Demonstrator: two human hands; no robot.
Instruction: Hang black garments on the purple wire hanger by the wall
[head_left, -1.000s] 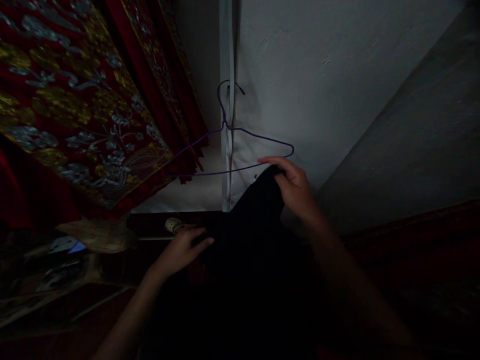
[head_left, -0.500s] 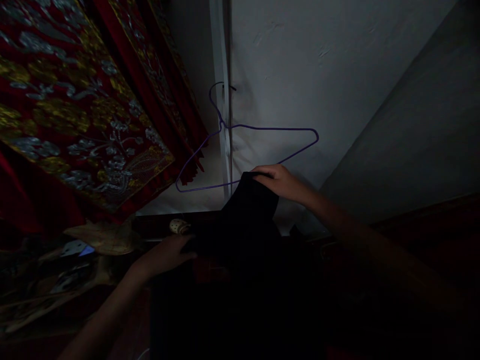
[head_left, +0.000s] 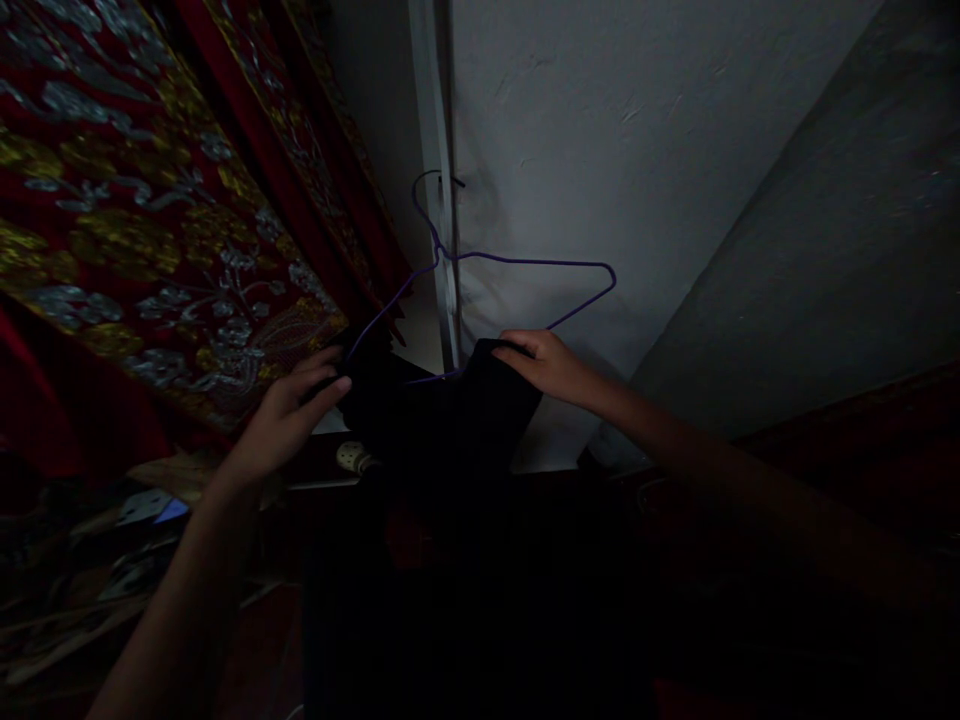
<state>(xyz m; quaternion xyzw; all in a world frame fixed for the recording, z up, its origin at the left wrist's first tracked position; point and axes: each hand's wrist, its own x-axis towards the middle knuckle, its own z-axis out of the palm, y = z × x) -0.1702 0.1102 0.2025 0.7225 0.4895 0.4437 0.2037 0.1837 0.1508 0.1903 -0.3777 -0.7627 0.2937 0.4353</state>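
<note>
A purple wire hanger [head_left: 536, 262] hangs by its hook from a small peg at the pale upright strip on the wall. Black cloth, looking like a garment [head_left: 495, 410], is drawn up around the hanger's lower bar. My right hand [head_left: 544, 362] is closed on the garment's upper edge, just below the hanger's right arm. At the hanger's left corner, my left hand [head_left: 296, 405] pinches another edge of the black garment. The cloth covers that left corner and part of the bar. Darkness hides the garment's lower part and its exact kind.
A red cloth [head_left: 187, 230] with gold and silver floral decoration hangs at the left. A pale shoe with holes [head_left: 352, 457] lies below the hanger. Dim clutter [head_left: 112, 570] fills the lower left. The pale wall [head_left: 585, 150] stands behind the hanger.
My left hand has moved up to the hanger's left corner, bringing the garment's edge over it. My right hand keeps its hold near the hanger's bar.
</note>
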